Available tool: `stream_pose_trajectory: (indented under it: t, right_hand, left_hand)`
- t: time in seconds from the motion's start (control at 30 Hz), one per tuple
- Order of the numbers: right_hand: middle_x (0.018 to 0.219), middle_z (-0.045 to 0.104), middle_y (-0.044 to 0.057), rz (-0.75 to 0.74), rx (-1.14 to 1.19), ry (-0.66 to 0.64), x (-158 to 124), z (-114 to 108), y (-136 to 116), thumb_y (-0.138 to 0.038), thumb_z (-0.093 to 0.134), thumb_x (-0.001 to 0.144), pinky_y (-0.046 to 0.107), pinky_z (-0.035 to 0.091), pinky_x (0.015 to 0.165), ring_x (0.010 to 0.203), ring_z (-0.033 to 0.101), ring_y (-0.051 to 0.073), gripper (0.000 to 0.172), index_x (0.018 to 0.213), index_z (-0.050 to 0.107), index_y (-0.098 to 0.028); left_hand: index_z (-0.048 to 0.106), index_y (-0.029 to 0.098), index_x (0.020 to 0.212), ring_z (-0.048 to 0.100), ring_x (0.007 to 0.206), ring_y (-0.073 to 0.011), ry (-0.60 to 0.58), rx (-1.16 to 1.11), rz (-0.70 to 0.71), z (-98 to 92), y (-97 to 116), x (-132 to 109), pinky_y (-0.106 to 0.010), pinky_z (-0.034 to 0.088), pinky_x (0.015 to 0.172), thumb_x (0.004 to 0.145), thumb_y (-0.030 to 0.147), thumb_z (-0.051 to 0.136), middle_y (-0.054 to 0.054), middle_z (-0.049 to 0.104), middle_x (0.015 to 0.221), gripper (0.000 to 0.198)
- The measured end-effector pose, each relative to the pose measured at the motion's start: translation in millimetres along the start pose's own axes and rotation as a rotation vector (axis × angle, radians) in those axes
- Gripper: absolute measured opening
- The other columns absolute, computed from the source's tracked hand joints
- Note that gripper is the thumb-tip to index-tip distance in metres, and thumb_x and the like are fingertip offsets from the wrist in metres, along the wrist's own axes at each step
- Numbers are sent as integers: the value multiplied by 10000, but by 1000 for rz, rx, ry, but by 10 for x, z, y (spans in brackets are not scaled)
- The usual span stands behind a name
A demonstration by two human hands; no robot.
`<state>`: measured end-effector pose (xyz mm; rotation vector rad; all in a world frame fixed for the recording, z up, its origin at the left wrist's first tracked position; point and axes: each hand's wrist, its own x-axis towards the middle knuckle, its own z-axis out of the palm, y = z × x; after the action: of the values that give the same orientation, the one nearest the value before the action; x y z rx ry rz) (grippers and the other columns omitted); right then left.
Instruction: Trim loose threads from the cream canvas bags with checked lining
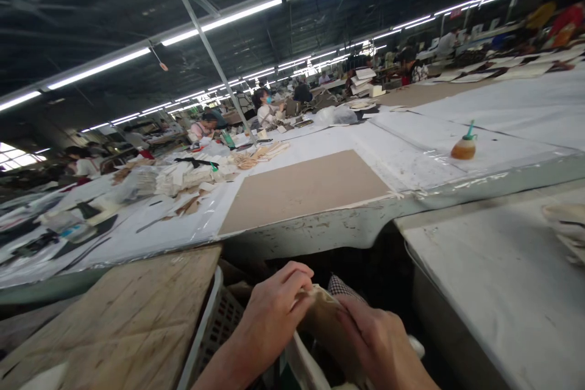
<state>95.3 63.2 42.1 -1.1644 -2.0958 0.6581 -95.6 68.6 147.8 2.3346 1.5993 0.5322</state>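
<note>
A long white worktable stretches away under bright strip lights. Below its near edge, your left hand and right hand each have fingers closed on a tan fabric piece, which sits between them (a checked cloth peeks out just behind). You seem to be at a two-handed gripping step; the next move probably calls for steady hold on both sides, clear of the plastic basket to your left.

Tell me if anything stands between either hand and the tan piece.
Nothing visible does: the left hand and right hand both hold the tan piece; the perforated basket wall lies to its left.
</note>
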Motion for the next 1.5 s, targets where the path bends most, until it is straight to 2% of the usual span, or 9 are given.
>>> stream_pose_trajectory:
  t: [0.07,0.3,0.47,0.73,1.0,1.2,1.5]
  right_hand:
    - [778,734,1,-16,-18,21,-3,28,-8,-286,296,1007,275,453,554,665,725,196,313,923,596,-250]
    - [737,718,-18,-26,-28,80,-20,113,-13,-258,315,1000,249,450,557,630,711,173,273,985,587,-261]
    - [784,716,-22,-78,-25,12,-10,65,-54,-206,326,1001,218,453,575,654,705,147,255,1004,577,-255]
    - [803,717,-12,-70,-21,-37,-24,57,-54,-186,305,999,223,445,586,677,705,151,278,1005,575,-251]
    - [778,712,-27,-101,-58,-23,-41,66,-48,-164,320,979,233,409,552,642,695,147,267,983,574,-247]
    - [773,728,-28,-15,-21,-34,4,7,-116,-192,310,982,246,441,568,662,717,166,303,990,606,-254]
    - [823,759,13,16,-41,-15,24,30,-182,-204,317,969,269,456,578,725,739,210,324,985,639,-235]
  left_hand:
    - [570,204,773,655,898,-131,38,27,50,58,-25,-26,-230,498,762,855,56,588,19,654,1053,171]
    - [571,194,840,654,826,-136,197,140,265,144,-95,-74,-253,512,741,930,103,500,-10,659,1003,147]
    - [584,185,905,667,846,-160,223,268,339,155,-103,-58,-291,539,761,942,91,449,-25,675,1007,168]
    - [561,161,941,658,862,-181,69,398,370,128,-109,-12,-319,590,779,894,27,468,-39,652,1017,169]
    - [561,123,961,641,872,-208,-113,489,343,67,-21,52,-358,604,793,817,-10,519,-77,624,999,200]
    - [529,156,978,638,927,-189,-89,395,320,71,-78,19,-339,580,841,781,-46,443,-64,617,1064,295]
    - [539,173,920,630,1041,-215,-114,367,301,26,-34,-99,-349,551,907,750,-26,499,-68,632,1128,266]
